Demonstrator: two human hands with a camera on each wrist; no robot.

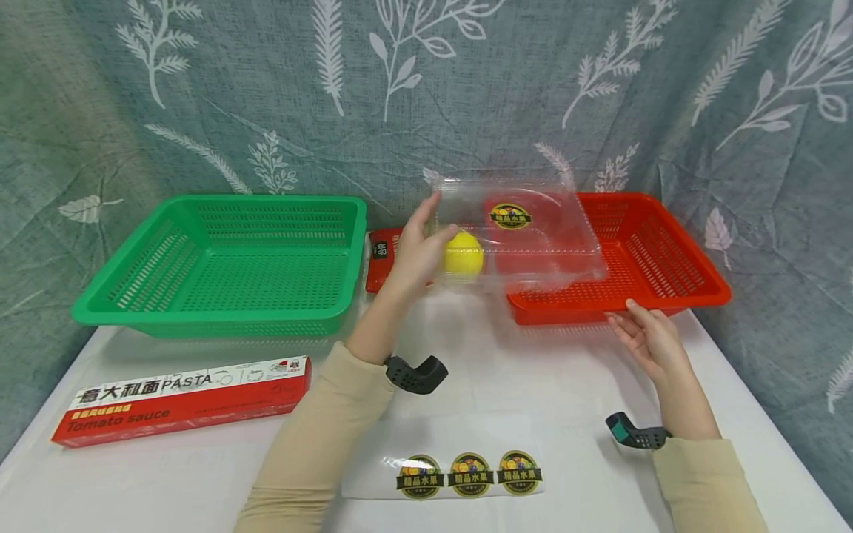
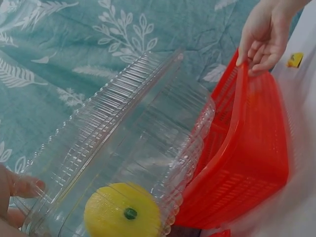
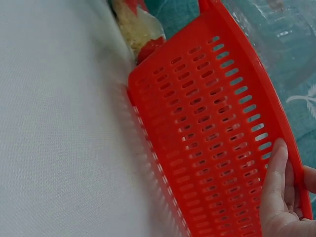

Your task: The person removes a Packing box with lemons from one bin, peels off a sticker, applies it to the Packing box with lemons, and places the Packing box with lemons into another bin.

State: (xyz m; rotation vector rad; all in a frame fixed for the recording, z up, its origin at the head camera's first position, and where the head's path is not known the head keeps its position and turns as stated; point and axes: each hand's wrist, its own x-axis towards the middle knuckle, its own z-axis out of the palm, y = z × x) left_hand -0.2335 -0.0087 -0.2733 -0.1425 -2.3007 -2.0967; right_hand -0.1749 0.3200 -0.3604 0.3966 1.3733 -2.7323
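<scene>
My left hand (image 1: 416, 252) grips the left end of a clear plastic clamshell box (image 1: 526, 237), lifted over the left part of the red basket (image 1: 666, 259). A yellow round fruit (image 1: 463, 255) lies inside the box next to my fingers, and a fruit sticker shows on the lid. In the left wrist view the clear box (image 2: 138, 138) is tilted, with the fruit (image 2: 122, 212) at its low end. My right hand (image 1: 643, 337) holds the red basket's front rim. In the right wrist view the red basket's rim (image 3: 212, 138) passes between the fingers (image 3: 276, 187).
An empty green basket (image 1: 226, 259) stands at the back left. A red packet (image 1: 381, 259) lies between the two baskets. A long red pasta box (image 1: 183, 400) lies front left, and a sheet with three stickers (image 1: 466, 474) is at the front edge. A curtain hangs behind the white table.
</scene>
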